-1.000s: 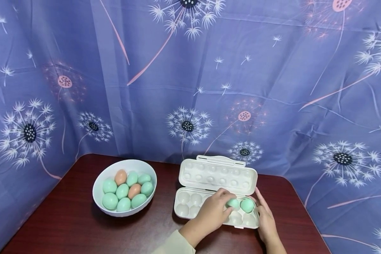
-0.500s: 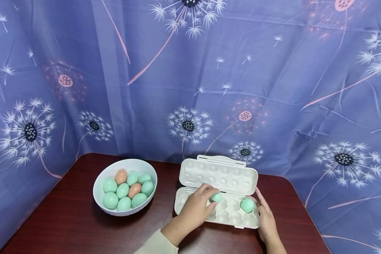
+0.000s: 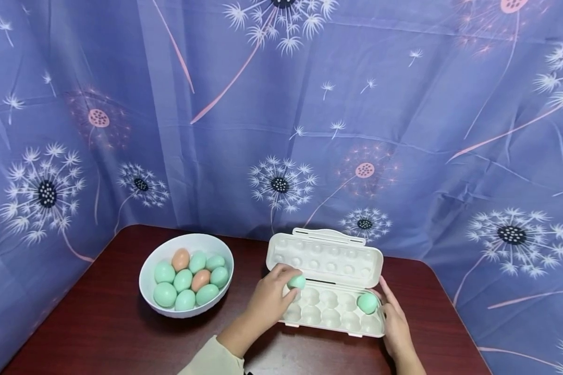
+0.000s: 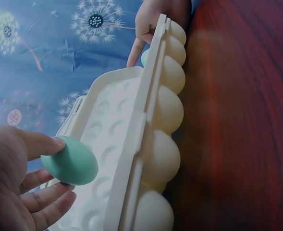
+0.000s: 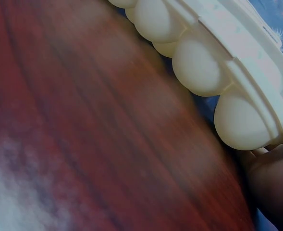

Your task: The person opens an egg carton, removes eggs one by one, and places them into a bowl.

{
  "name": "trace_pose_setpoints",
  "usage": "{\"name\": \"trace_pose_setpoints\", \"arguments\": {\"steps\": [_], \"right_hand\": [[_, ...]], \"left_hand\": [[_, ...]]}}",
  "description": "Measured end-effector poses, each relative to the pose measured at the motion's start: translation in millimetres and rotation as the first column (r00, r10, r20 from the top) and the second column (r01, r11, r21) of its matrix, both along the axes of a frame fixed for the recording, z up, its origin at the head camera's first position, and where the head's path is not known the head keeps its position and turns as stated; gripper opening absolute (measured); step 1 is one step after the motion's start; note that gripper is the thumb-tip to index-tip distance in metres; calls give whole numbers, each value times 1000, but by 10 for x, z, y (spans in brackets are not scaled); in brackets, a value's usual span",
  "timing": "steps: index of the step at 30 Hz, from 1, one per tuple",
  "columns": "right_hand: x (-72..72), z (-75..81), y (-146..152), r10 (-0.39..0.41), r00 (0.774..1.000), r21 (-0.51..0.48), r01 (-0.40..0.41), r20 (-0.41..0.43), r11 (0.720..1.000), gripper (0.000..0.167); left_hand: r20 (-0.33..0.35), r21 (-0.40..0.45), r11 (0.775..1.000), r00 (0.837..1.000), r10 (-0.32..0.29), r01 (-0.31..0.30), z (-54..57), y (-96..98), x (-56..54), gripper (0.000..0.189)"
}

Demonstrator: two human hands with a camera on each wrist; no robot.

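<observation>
A green egg is pinched between the thumb and fingertips of my left hand, over the left end of the open white egg carton. In the left wrist view that egg shows in front of the carton's lid. Another green egg sits in the back row's rightmost cup. My right hand holds the carton's right end, one finger stretched up beside the lid. Seen from the right wrist, fingers of the right hand reach below the end cup.
On the left of the dark red wooden table stands a white bowl holding several green eggs and two brown eggs. A blue curtain with dandelion prints hangs right behind the table.
My left hand has carried the green egg leftward along the carton, from beside the seated egg to the left end. The right hand stays at the carton's right end.
</observation>
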State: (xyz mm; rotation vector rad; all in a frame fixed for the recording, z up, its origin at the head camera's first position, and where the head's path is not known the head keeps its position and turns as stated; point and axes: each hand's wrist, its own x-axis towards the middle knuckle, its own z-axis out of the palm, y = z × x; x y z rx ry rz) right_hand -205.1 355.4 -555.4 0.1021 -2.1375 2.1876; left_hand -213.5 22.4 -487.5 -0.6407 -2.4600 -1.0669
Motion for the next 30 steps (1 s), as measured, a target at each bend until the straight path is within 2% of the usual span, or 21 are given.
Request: {"name": "trace_pose_setpoints", "arguments": {"steps": [7,16,19,26,30], "right_hand": [[1,27,-9,8,1000,4,-8,19,1000,70],[8,38,-6,6,1000,3,-7,29,1000,70],[11,37,-4,6,1000,2,-6,25,1000,70],[7,32,-7,17,1000,-16,-17,8,1000,69],[5,28,-16,27,1000,-22,-27,-6,999,68]], "left_hand": [[-37,13,999,999,38,-38,31,-144,-14,35],[-30,6,997,997,74,-74,134,-374,44,36],[-58,16,997,995,83,-82,161,-444,43,36],[-163,44,988,974,155,-150,181,-629,-8,38],[-170,58,979,964,202,-195,178,-744,-40,39]]}}
